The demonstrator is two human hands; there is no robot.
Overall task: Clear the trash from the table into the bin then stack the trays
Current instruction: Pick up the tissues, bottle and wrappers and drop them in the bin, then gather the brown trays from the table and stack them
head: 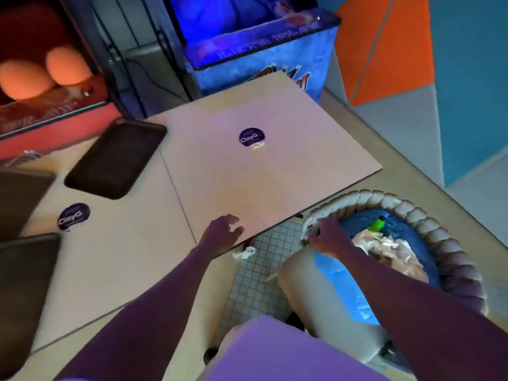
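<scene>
A bin (428, 232) with a woven rim and blue liner stands on the floor at the table's right, holding crumpled paper trash (384, 248) and a green item (377, 224). My right hand (328, 237) hovers at the bin's near rim, fingers loosely curled, with nothing visible in it. My left hand (224, 232) rests open on the table's front edge (275, 226). A dark tray (115, 158) lies on the table at the left. Two more dark trays (22, 196) (24, 292) show at the left border.
Round purple stickers (252, 137) (73, 216) mark the tabletops. A crumpled white scrap (244, 253) lies on the tiled floor under the table edge. A padded seat (330, 303) stands below the bin. Arcade machines (261, 42) stand behind the table.
</scene>
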